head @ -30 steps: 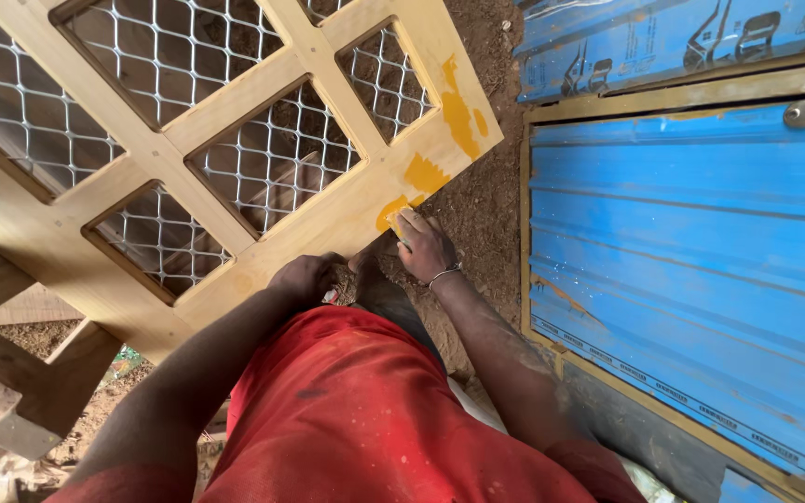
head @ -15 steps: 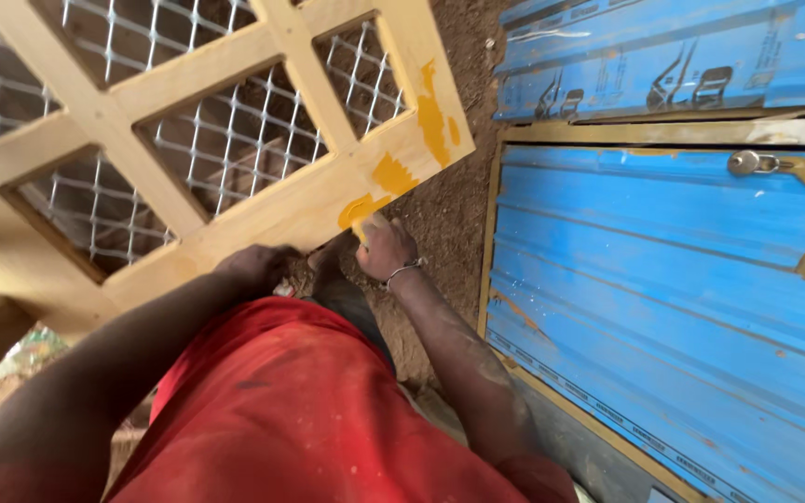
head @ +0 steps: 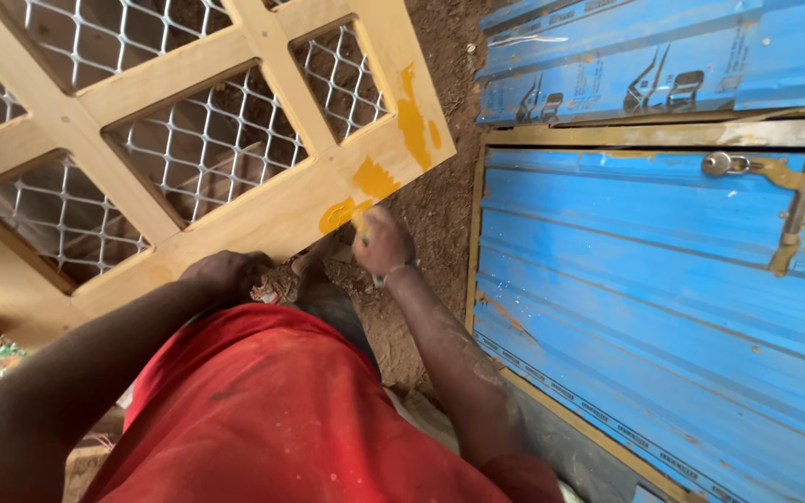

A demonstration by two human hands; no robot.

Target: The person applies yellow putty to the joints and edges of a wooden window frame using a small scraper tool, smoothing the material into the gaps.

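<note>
The wooden frame (head: 235, 200) lies flat, its near rail running from lower left up to the right corner. The right hand (head: 382, 244) is curled at that rail's edge, just beside the yellow filler (head: 342, 214); whether it holds a tool I cannot tell. The left hand (head: 225, 272) grips the same rail's edge, further left of the filler.

L arm reaches fwd from lower left, forearm bare, L hand (head: 225, 272) curled, knuckles up, fingers tucked under. R arm runs up from lower centre, elbow bent, thin band at wrist. R hand (head: 384, 242) fisted, back toward camera, blurred; grip w/ fingers closed, thumb side up-left.
</note>
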